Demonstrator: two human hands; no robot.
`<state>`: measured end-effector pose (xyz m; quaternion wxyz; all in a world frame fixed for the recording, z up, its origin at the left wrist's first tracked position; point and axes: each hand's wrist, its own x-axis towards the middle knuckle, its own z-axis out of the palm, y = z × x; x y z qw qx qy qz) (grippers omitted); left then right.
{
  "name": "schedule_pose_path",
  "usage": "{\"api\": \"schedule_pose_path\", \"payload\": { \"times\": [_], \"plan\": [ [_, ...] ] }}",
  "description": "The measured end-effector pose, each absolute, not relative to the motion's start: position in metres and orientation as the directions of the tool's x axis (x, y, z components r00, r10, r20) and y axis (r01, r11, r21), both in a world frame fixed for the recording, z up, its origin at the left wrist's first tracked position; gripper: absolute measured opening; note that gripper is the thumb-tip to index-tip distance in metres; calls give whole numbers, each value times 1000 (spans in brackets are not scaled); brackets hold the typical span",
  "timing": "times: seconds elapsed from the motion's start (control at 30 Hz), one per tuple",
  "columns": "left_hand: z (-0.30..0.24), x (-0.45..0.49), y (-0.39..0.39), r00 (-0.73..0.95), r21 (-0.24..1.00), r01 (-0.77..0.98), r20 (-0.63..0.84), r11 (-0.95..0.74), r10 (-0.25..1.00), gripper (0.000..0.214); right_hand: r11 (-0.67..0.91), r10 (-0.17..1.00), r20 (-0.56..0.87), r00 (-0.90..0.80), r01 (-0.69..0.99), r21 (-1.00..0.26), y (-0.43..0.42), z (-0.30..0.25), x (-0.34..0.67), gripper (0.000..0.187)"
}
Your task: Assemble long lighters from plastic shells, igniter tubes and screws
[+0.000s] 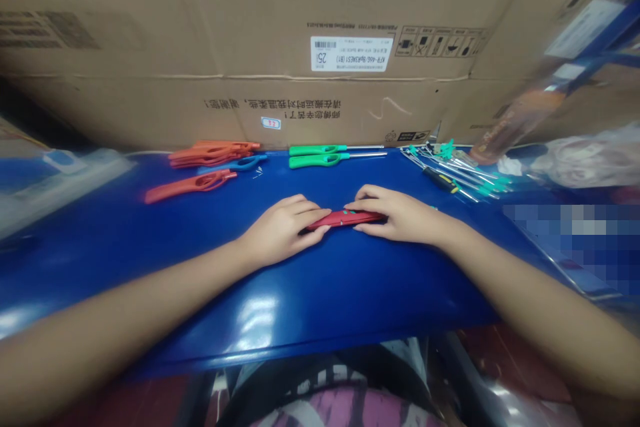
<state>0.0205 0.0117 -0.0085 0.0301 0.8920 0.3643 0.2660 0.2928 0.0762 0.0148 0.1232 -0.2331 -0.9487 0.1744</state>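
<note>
A red plastic lighter body (345,218) lies flat on the blue tabletop (320,293), held at both ends. My left hand (283,230) grips its left end, and my right hand (395,213) grips its right end. Small teal marks show along its top. Behind the hands lie several orange lighter bodies (210,155), one blue lighter body (240,163) and 2 green lighters with metal nozzles (320,155). To the right is a bundle of thin metal rods with teal ends (460,173).
A large cardboard carton (300,47) stands along the table's far edge. A black-and-yellow screwdriver (440,180) lies among the rods. Clear plastic bags (585,163) sit at the right, and a translucent sheet (60,183) lies at the left. The near table edge runs just beyond my arms.
</note>
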Motion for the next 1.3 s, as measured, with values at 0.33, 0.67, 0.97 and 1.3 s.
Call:
{"api": "schedule_pose_path", "payload": {
  "times": [0.33, 0.67, 0.97, 1.3],
  "plan": [
    [-10, 19, 13, 581, 316, 600, 458, -735, 672, 30, 821, 466, 128, -876, 374, -432, 73, 15, 292, 33],
    [-13, 20, 13, 588, 292, 576, 501, -764, 635, 27, 831, 437, 101, -894, 358, -427, 71, 21, 292, 30],
    [-15, 17, 13, 591, 267, 592, 497, -760, 635, 27, 896, 422, 197, -885, 374, -238, 70, 15, 286, 31],
    [-16, 20, 17, 522, 377, 520, 570, -767, 634, 33, 932, 363, 288, -886, 345, -114, 68, 9, 279, 27]
  ]
}}
